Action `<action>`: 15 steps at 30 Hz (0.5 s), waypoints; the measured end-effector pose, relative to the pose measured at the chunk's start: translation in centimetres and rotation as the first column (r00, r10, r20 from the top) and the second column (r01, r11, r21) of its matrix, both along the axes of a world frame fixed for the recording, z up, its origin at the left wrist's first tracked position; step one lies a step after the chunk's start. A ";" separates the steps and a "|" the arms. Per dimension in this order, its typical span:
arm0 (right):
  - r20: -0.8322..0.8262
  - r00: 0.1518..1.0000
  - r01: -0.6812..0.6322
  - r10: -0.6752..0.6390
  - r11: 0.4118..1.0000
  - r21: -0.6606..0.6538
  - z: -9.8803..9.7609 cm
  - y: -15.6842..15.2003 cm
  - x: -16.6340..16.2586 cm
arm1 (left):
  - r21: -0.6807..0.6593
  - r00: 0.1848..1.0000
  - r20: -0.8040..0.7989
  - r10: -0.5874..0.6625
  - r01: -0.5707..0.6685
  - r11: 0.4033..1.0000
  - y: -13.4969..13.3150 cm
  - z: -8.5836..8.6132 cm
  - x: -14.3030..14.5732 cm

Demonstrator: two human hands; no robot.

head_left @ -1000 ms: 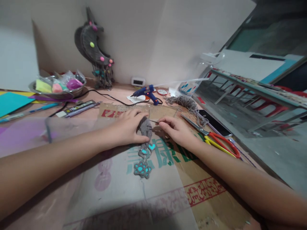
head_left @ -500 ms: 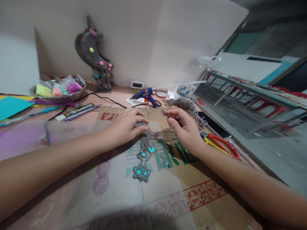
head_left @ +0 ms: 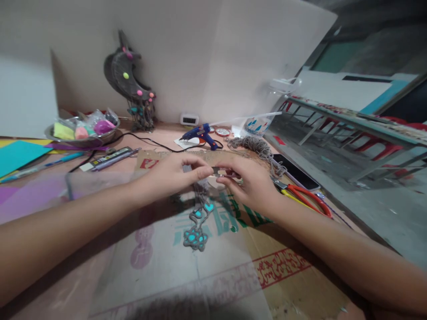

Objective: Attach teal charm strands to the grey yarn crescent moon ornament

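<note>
Scissors (head_left: 294, 189), phone (head_left: 296, 172) right of hands (head_left: 255, 178); glue gun (head_left: 201, 131), yarn (head_left: 258, 149) beyond

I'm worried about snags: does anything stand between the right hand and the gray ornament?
At the upper end, yes: the left hand covers part of the gray ornament, facing the right hand. Toward the flower-shaped end, nothing visible intervenes.

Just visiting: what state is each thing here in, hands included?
Gray cord ornament: lower end lying flat, upper end partly hidden
Left hand: fingers bent at that upper end, grip unclear
Right hand: fingers pinching a small tool, kind unclear
Glue gun: set down, red light showing
Yarn: loosely heaped
Scissors: blades mostly hidden, open or shut unclear
Phone: face up, screen dark
Crescent ornament: upright
Bowl: holding plastic-wrapped lumps
</note>
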State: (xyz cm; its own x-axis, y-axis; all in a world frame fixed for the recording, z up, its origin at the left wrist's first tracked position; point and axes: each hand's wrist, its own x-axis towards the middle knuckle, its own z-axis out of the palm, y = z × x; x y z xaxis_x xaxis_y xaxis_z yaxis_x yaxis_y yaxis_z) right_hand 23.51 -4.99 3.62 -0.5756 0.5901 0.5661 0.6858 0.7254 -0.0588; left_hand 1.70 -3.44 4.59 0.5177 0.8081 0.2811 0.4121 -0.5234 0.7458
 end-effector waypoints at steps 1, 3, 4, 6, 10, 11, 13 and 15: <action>0.034 0.999 -0.002 0.001 0.999 0.042 0.1 -0.1 0.0 | 0.008 0.999 -0.039 0.033 -0.033 0.999 -0.3 0.3 0.1; 0.100 0.995 -0.011 0.002 0.996 0.088 0.4 -0.1 0.0 | 0.029 0.993 -0.100 0.068 -0.065 0.997 -0.5 0.7 0.3; 0.117 0.993 -0.009 -0.001 0.996 0.087 0.5 0.0 0.1 | 0.035 0.990 -0.123 0.070 -0.067 0.997 -0.5 0.8 0.2; 0.086 0.996 0.036 -0.038 0.999 0.021 0.9 0.3 0.5 | 0.042 0.984 -0.160 0.079 -0.073 0.996 -0.1 1.1 -0.2; -0.246 0.958 0.068 -0.150 0.947 -0.315 1.6 1.2 1.2 | 0.082 0.974 -0.191 0.124 -0.110 0.991 1.4 1.4 -1.5; -0.342 0.927 0.008 -0.157 0.917 -0.398 1.7 1.4 1.2 | 0.091 0.971 -0.205 0.126 -0.110 0.990 1.7 1.4 -1.7; -0.503 0.852 -0.162 -0.143 0.843 -0.514 1.9 1.6 1.2 | 0.095 0.964 -0.235 0.120 -0.101 0.990 1.8 1.6 -1.8; -0.620 0.776 -0.327 -0.116 0.767 -0.553 2.0 1.7 1.0 | 0.088 0.968 -0.230 0.096 -0.077 0.993 1.7 1.6 -1.3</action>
